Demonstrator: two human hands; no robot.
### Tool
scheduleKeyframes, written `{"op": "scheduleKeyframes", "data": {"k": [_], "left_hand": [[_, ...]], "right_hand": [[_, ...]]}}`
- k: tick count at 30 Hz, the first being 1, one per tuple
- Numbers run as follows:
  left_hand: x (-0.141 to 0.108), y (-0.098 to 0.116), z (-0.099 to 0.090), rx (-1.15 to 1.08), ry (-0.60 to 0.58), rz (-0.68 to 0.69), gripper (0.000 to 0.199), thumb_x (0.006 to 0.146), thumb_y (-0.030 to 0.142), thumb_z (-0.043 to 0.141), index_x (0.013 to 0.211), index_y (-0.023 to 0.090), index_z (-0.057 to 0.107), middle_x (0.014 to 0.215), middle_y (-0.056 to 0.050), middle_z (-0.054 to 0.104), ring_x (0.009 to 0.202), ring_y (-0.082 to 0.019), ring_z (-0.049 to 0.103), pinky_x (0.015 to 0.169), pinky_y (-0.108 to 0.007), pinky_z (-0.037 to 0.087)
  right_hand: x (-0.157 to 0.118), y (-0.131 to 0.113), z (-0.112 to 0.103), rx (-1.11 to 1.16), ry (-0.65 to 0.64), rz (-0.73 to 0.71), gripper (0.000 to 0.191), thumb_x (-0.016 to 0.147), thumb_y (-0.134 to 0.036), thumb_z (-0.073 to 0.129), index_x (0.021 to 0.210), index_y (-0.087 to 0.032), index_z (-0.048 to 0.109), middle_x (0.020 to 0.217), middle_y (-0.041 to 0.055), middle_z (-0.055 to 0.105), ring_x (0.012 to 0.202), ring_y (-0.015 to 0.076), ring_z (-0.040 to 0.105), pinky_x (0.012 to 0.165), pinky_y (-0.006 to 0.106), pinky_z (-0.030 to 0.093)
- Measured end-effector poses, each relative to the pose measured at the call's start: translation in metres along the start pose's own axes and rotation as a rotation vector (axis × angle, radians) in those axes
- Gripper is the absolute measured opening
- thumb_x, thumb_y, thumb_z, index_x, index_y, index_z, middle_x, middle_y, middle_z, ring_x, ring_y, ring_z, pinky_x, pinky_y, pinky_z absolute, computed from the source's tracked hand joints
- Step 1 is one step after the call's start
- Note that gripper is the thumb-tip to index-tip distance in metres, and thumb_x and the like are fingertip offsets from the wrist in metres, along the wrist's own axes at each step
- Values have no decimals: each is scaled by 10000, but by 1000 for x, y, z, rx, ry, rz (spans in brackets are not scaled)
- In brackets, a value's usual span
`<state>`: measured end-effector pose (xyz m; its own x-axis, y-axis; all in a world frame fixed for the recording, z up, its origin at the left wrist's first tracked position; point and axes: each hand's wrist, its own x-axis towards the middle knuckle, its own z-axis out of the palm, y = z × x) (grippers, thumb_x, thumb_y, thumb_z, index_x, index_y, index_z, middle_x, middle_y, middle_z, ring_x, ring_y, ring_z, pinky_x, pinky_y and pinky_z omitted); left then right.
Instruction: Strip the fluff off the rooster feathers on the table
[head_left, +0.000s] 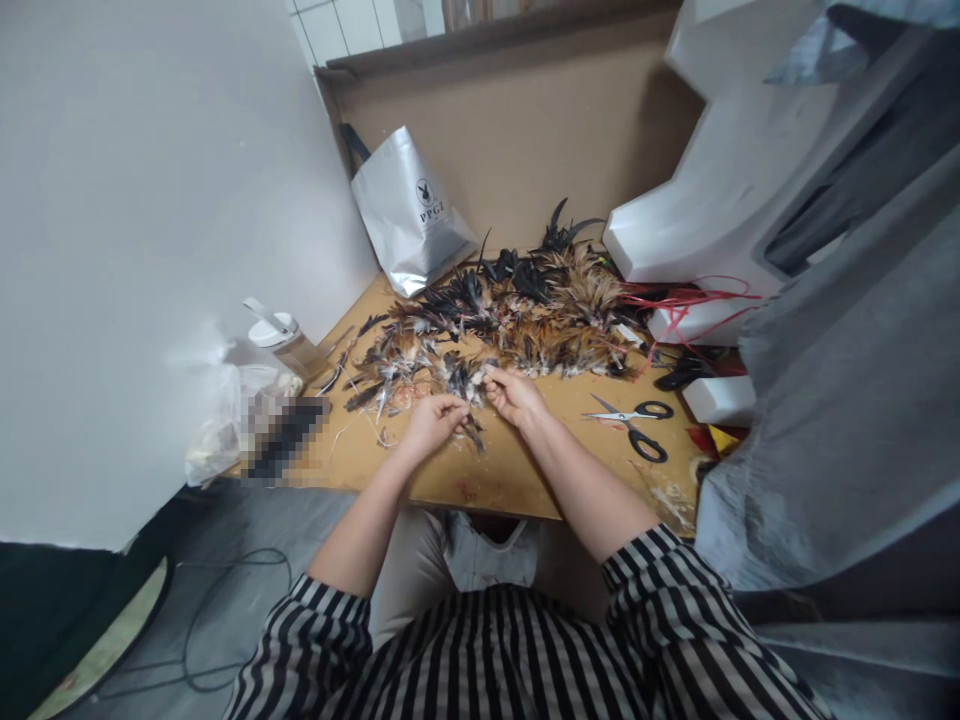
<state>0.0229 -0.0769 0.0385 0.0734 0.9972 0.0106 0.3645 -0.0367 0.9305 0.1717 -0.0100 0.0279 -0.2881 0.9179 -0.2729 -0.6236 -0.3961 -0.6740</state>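
Brown, black and white feathers lie heaped in bunches across the tan tabletop. At the near edge of the heap, my left hand is closed in a pinch, with a small dark feather sticking out past its fingertips. Just to its right and slightly farther away, my right hand is curled, thumb and forefinger pressed together at a pale, fluffy feather tuft. Exactly what lies between the right fingertips is too small to see clearly. Black-handled scissors rest with blades parted, right of my right hand.
A silver bag leans at the back left. On the left stand a lidded cup and a clear plastic bag. A white machine, red strings and grey cloth border the right side. Cables lie on the floor.
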Motion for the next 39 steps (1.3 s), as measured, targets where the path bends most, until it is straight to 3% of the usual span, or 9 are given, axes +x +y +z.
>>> {"op": "scheduleKeyframes", "data": {"k": [3,5,13,21,24,28,30,33,39], "left_hand": [[3,1,-2,77,257,193,191,691,303,616,820,173,670,754,-47,649,641,-130,576,624,-240,453],[7,6,-5,115,316,292,215,683,289,631,869,190,674,815,-50,646,717,-137,575,693,-249,447],[24,17,0,181,207,406,180,722,308,609,847,211,694,765,-47,613,736,-146,542,723,-270,429],[25,16,0,138,167,451,129,723,302,609,757,222,705,810,-50,619,811,-154,554,784,-293,427],[25,10,0,23,108,422,147,722,312,613,761,201,702,843,-60,646,819,-154,571,791,-296,435],[29,-3,1,-144,29,233,248,706,357,621,837,157,689,681,-43,641,560,-107,537,544,-237,441],[31,-9,2,-193,24,169,269,692,364,630,836,144,684,617,-26,623,503,-91,512,492,-217,420],[33,-16,4,-214,58,119,267,664,360,649,800,133,681,612,-26,630,516,-94,537,499,-213,433],[37,-30,5,-250,53,37,269,637,348,664,768,113,665,644,-46,650,562,-112,583,527,-220,458]], "right_hand": [[-2,-1,2,-9,-7,-1,177,708,-127,643,618,-141,491,479,-23,578,363,25,459,346,106,384],[-3,0,3,-18,-19,3,184,699,-139,656,620,-143,490,479,-26,577,358,24,456,345,106,385],[-1,7,2,-28,-64,26,164,694,-128,648,614,-135,505,446,-35,551,350,26,449,347,109,377],[-5,7,4,-76,-71,74,185,730,-96,569,566,-143,497,413,-30,543,331,33,429,335,115,366],[-4,7,1,-97,-73,100,168,720,-81,569,574,-138,507,407,-31,540,332,34,437,339,112,372],[0,10,-5,-144,-102,149,89,696,-87,601,631,-121,552,427,-27,553,353,33,466,362,105,392],[2,12,-8,-209,-118,155,67,687,-101,619,646,-111,567,451,-12,573,361,33,479,371,106,403],[5,15,-8,-344,-99,91,43,688,-101,615,672,-107,575,497,13,607,386,48,513,390,126,434],[10,17,-9,-538,63,-97,150,652,-89,623,779,-142,562,504,-10,599,432,89,554,432,189,469]]}}
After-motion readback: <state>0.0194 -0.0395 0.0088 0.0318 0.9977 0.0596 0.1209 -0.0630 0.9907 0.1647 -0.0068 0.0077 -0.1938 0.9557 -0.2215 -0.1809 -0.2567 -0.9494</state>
